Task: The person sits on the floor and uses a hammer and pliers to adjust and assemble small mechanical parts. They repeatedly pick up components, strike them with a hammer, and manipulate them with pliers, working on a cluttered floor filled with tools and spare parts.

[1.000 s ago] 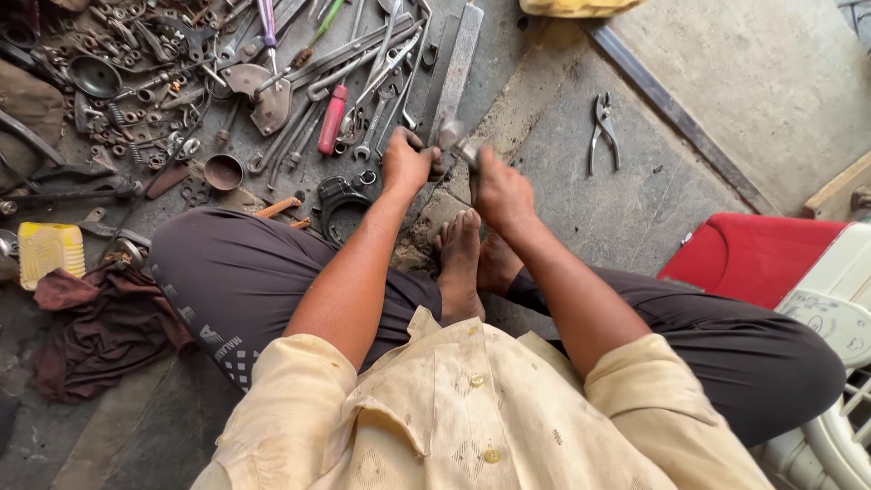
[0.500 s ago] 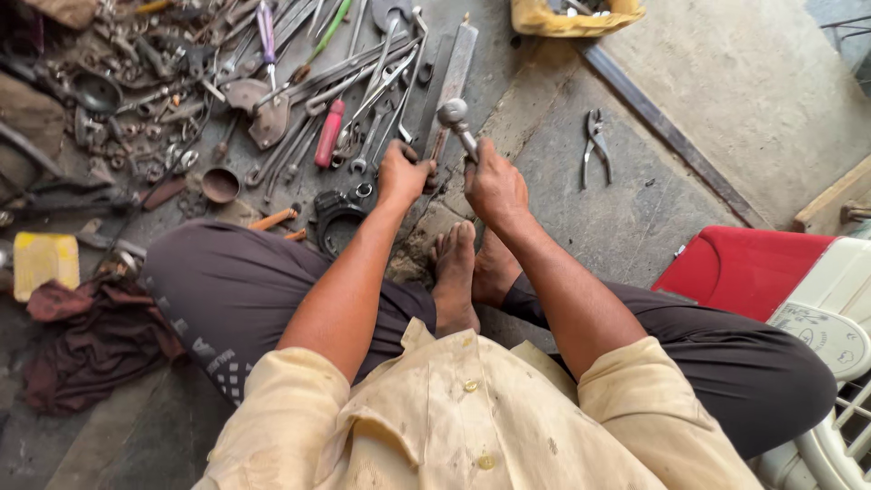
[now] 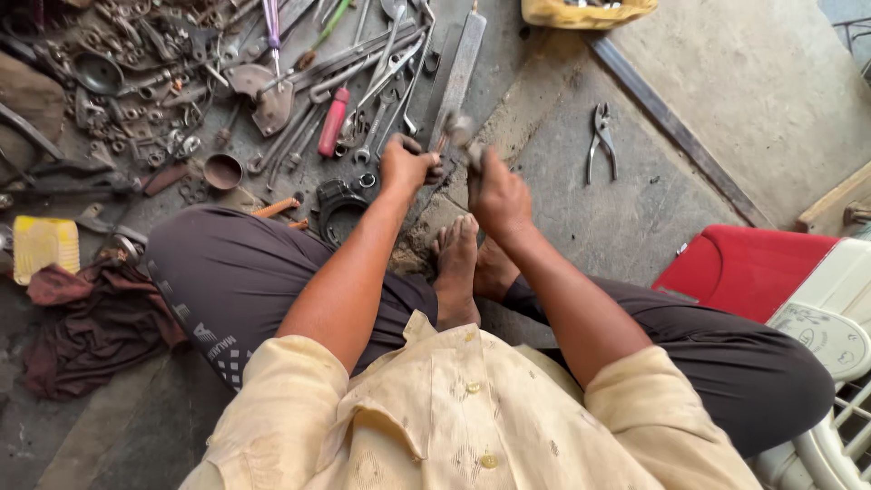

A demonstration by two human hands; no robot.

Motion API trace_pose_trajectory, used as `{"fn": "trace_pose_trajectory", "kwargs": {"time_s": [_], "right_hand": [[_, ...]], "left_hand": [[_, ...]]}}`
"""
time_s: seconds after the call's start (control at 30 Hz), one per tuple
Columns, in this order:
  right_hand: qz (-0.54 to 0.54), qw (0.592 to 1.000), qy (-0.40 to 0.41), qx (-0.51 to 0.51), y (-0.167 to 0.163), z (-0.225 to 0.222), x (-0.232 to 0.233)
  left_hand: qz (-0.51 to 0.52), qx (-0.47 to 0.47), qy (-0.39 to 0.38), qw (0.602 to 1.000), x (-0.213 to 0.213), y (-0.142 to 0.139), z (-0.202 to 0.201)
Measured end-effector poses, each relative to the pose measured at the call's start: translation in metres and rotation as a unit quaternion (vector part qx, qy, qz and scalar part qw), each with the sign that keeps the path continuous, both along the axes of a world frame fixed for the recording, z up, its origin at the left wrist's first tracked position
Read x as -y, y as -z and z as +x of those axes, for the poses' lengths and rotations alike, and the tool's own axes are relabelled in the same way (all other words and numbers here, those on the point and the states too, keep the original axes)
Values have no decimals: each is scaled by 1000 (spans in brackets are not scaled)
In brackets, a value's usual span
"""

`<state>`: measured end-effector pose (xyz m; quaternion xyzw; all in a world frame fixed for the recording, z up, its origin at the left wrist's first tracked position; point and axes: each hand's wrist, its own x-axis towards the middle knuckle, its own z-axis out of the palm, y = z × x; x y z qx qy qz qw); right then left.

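i sit cross-legged on the concrete floor (image 3: pixel 562 181), bare feet (image 3: pixel 458 263) tucked in front of me so the work sits between my knees, where both arms reach it without stretching. my left hand (image 3: pixel 404 168) is curled shut around a small metal part (image 3: pixel 454 127), holding it just off the floor ahead of my toes; the part is blurred, so i cannot tell exactly what it is. my right hand (image 3: pixel 497 195) is also closed, gripping something thin beside that part, and the two hands sit close together, nearly touching. what the right one holds is too blurred to name.

my tools lie spread across the floor toward its far left side, within an easy lean: spanners (image 3: pixel 381 86) fanned out, a red-handled screwdriver (image 3: pixel 333 121), a long flat file (image 3: pixel 461 68) pointing away from me just beyond my left hand, and a small round cup (image 3: pixel 223 170) near my left knee. the pliers (image 3: pixel 601 138) lie apart on the bare concrete to my right, well clear of the heap, easy to pick out. a dark rag (image 3: pixel 86 327) sits crumpled by my left thigh, with a yellow sponge (image 3: pixel 44 245) beside it. a yellow tub (image 3: pixel 585 11) stands at the far edge, and a red and white plastic case (image 3: pixel 771 281) rests at my right knee.
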<state>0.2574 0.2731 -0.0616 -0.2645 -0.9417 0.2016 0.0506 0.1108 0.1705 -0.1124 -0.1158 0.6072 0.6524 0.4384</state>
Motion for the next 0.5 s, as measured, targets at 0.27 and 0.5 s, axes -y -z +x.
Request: {"fn": "trace_pose_trajectory", "kwargs": {"time_s": [0.27, 0.5], "right_hand": [[-56, 996, 20, 63, 7, 7, -1], [-50, 991, 10, 127, 3, -4, -7]], "left_hand": [[7, 7, -5, 1000, -2, 7, 4], [-158, -420, 98, 888, 1, -2, 10]]}}
